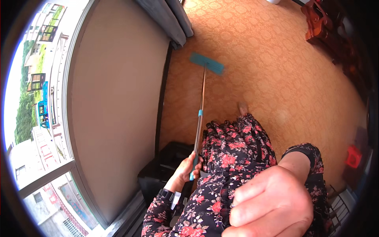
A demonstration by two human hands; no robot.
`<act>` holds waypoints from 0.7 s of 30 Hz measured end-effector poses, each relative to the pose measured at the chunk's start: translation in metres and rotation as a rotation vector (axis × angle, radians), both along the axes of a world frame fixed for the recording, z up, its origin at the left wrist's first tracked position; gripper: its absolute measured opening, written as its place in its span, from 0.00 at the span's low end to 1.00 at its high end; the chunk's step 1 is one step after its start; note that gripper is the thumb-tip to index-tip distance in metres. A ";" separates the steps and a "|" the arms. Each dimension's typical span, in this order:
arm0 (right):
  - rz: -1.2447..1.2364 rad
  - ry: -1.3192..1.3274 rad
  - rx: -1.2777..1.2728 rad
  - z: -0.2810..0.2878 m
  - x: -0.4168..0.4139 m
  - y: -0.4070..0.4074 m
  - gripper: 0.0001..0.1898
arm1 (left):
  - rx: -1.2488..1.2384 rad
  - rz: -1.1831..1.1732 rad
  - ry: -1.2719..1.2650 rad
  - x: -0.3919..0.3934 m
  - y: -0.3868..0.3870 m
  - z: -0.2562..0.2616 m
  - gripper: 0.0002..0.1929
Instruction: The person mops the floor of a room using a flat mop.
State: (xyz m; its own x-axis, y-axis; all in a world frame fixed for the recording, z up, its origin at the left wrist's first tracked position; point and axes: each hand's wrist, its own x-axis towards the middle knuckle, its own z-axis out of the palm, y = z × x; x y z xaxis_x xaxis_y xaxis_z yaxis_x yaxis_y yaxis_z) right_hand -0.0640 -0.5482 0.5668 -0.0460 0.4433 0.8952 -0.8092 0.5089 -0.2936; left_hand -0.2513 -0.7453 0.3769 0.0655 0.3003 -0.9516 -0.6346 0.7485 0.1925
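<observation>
A flat mop with a teal head (206,63) and a metal pole rests on the patterned orange-brown floor (251,59), its head near the foot of the grey curtain. My left hand (189,169) is closed around the teal grip at the pole's lower end in the picture, at the left side of my floral clothes. Close to the camera, my right hand (272,204) is raised with its fingers curled, away from the pole. Its fingertips are partly hidden, and whether it holds anything cannot be told.
At the left stand a wall (118,97) and a window (69,89). A grey curtain (168,20) hangs ahead. A black piece of furniture (154,177) stands beside my left arm. Carved wooden furniture (322,32) is at the upper right, and a red object (353,157) at the right.
</observation>
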 end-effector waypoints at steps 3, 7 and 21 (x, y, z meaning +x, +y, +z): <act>-0.009 -0.030 0.023 -0.002 0.020 -0.007 0.14 | 0.032 -0.028 -0.004 0.007 0.034 -0.013 0.22; 0.234 -0.652 0.311 -0.012 0.055 -0.011 0.05 | 0.174 0.058 -0.002 0.033 0.063 -0.011 0.21; 0.394 -1.069 -1.275 -0.166 0.083 -0.085 0.09 | 0.544 -0.178 0.187 -0.038 0.093 -0.030 0.25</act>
